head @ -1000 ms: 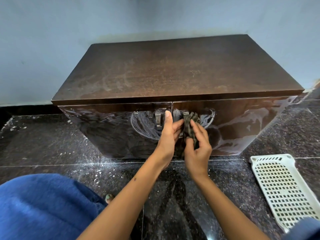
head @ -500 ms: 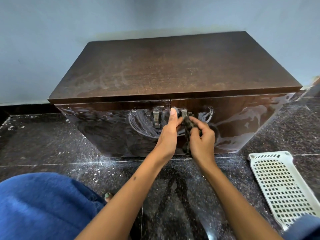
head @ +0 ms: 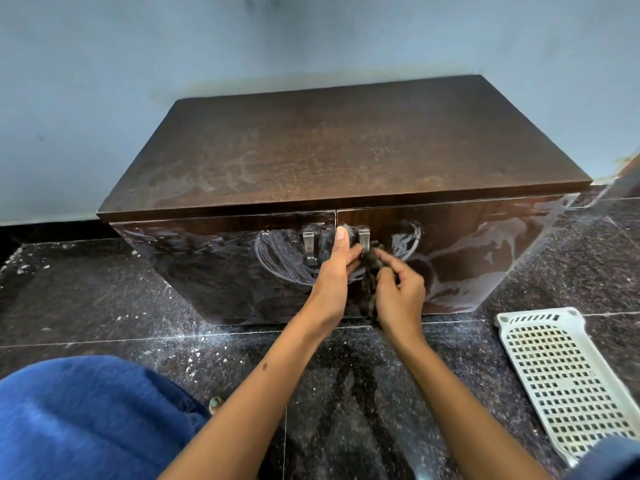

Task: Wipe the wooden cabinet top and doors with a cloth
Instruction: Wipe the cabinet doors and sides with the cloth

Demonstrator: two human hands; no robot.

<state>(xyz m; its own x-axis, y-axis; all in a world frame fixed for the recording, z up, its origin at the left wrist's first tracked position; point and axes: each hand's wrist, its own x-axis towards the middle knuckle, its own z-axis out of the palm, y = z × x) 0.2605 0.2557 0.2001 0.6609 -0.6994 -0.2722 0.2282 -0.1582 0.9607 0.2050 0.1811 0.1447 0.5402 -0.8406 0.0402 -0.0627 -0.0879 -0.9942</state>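
Observation:
A low dark wooden cabinet stands against the wall, its top dusty with pale smear marks. Its two glossy doors, the left door and the right door, carry whitish streaks. Two metal handles flank the centre seam: the left handle and the right handle. A dark, twisted cloth hangs just below the right handle. My right hand pinches the cloth. My left hand rests flat on the seam, thumb up, fingertips touching the cloth's upper end.
Dark speckled stone floor with white dust lies around the cabinet. A white perforated plastic tray lies on the floor at the right. My blue-clad knee fills the lower left, a toe beside it. A pale blue wall backs the cabinet.
The cloth and both hands have slid slightly lower on the doors, from over the right handle to just beneath it. The camera has tilted up, so more wall shows.

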